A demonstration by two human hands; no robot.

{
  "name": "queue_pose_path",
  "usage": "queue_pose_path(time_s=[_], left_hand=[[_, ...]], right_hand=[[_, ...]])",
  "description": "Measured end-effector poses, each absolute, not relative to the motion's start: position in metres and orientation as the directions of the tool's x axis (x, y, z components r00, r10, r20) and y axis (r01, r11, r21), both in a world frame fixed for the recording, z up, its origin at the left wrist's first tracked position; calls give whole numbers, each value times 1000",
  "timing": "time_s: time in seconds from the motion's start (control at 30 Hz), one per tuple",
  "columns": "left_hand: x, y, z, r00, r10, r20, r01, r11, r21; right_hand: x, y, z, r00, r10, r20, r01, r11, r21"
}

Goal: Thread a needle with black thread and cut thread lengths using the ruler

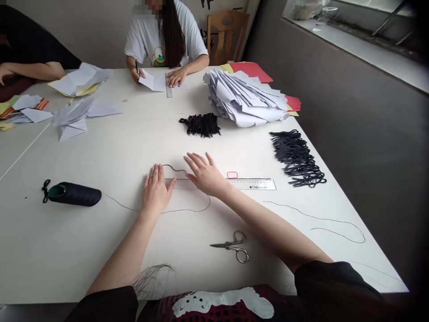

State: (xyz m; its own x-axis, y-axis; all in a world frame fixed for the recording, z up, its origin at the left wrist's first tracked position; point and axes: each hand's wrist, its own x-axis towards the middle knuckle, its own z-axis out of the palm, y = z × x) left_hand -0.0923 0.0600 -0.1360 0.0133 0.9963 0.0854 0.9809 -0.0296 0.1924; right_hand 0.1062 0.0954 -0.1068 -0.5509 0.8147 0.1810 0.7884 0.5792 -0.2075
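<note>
In the head view, the ruler [259,184] is lying crosswise under the person's hands, showing a small dark logo with characters near its right end; these and its scale figures are staying too small to read surely. Just past its upper edge, right of the right hand [204,174], a red rectangular outline [232,175] is showing on the table [117,152]. Dark brushed writing [203,33] is partly showing on the far wall, cut off.

The left hand [156,190] is resting flat over the ruler's left end, fingers together, thumb spread. The right hand is reaching over its middle, palm down, fingers fanned wide; whether either is pinching the black thread [187,209] cannot be told. That thread is running from the spool [78,193], left of the left hand, and curving between both hands.

Scissors [231,246] are lying nearer the body than the right hand. White tabletop is stretching between left hand and spool. Beyond the right hand are lying a bundle of black cords [203,124] and a paper stack [248,98]; to its right, looped cords [298,158] are lying beside the table's slanting right edge.
</note>
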Motion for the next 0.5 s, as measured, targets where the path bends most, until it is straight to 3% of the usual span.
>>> queue_pose_path(time_s=[0.17, 0.37, 0.5], left_hand=[[-100, 62, -136, -45, 997, 66, 984, 33, 175], [-104, 62, -134, -98, 993, 61, 977, 84, 196], [-107, 63, -135, -99, 992, 82, 972, 79, 221]], right_hand=[[194, 33, -108, -288, 949, 125, 927, 309, -211], [247, -16, -127, -482, 875, 55, 842, 480, -246], [257, -20, -121, -417, 908, 43, 859, 410, -307]])
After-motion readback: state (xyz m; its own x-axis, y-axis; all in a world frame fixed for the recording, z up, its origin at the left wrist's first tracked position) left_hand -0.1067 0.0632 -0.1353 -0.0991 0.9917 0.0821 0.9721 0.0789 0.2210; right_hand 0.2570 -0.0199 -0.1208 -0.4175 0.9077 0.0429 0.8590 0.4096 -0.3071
